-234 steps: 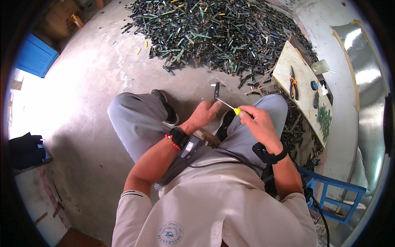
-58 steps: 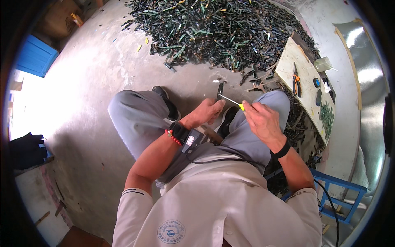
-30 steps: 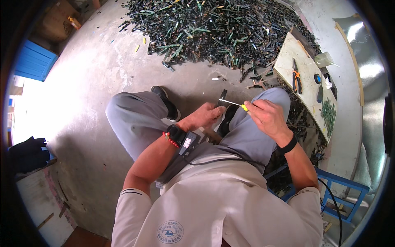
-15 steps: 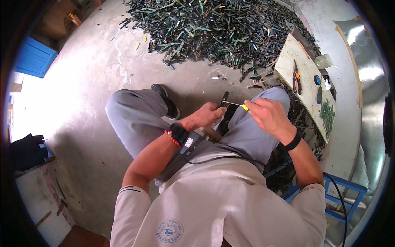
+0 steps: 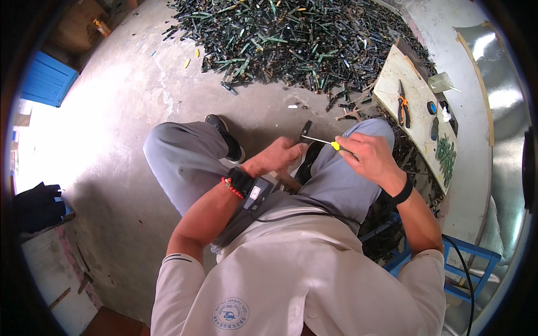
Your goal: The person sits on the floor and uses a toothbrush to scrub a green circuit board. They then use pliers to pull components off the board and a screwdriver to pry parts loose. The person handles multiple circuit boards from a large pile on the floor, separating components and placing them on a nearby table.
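I sit with both knees up, in grey trousers. My right hand (image 5: 369, 158) grips a yellow-handled screwdriver (image 5: 320, 141), its thin shaft pointing left. The tip meets a small dark strip-shaped part (image 5: 305, 131) that my left hand (image 5: 280, 156) holds up between my knees. A black device with a red bead band is strapped to my left wrist, and a black band circles my right wrist.
A big heap of small dark and green parts (image 5: 297, 39) covers the concrete floor ahead. A pale board (image 5: 412, 109) at the right carries orange-handled pliers (image 5: 402, 105) and small items. A blue stool frame (image 5: 465, 269) stands at lower right, a blue crate (image 5: 47, 78) at upper left.
Both hands stay together on the part and screwdriver. They have shifted slightly up and right in the picture, and the screwdriver now lies flatter.
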### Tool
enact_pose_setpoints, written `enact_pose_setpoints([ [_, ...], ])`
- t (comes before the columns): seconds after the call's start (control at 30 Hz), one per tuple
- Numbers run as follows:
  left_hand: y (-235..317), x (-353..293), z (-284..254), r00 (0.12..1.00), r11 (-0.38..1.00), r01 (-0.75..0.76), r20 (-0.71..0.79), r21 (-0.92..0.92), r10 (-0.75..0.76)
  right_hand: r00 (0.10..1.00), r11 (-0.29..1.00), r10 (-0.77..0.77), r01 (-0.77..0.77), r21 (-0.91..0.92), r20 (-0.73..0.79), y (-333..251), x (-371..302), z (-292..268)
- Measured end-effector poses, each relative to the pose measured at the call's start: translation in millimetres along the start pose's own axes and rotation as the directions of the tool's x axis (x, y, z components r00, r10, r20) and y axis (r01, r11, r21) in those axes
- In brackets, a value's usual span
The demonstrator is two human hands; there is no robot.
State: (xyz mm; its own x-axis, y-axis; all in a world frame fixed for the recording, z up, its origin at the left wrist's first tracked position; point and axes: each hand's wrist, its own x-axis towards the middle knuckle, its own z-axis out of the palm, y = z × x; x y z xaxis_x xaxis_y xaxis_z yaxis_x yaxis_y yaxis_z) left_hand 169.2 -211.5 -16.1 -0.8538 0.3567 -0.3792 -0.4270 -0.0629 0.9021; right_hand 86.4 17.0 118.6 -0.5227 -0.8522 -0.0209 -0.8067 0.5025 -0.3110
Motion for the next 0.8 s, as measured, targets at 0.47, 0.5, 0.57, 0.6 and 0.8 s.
enact_pose_setpoints([
  [0.47, -3, 4, -4, 1.000, 1.000, 0.005, -0.025, -0.024, -0.006, 0.994, 0.996, -0.039, 0.030, -0.089, -0.105, -2, -3, 8],
  [0.5, -4, 4, -4, 1.000, 1.000, 0.006, -0.026, -0.029, -0.007, 0.993, 0.996, -0.042, 0.034, -0.080, -0.113, -2, -2, 9],
  [0.57, -5, 5, -4, 1.000, 0.999, 0.006, -0.027, -0.039, -0.007, 0.991, 0.997, -0.049, 0.041, -0.062, -0.128, -4, 0, 8],
  [0.6, -5, 5, -4, 0.999, 0.999, 0.013, -0.033, -0.036, -0.014, 0.989, 0.998, -0.052, 0.045, -0.050, -0.138, -4, 0, 8],
  [0.8, -5, 5, -3, 0.996, 0.999, 0.043, -0.075, -0.024, -0.044, 0.987, 0.995, -0.071, 0.060, -0.074, -0.148, -8, 1, 10],
])
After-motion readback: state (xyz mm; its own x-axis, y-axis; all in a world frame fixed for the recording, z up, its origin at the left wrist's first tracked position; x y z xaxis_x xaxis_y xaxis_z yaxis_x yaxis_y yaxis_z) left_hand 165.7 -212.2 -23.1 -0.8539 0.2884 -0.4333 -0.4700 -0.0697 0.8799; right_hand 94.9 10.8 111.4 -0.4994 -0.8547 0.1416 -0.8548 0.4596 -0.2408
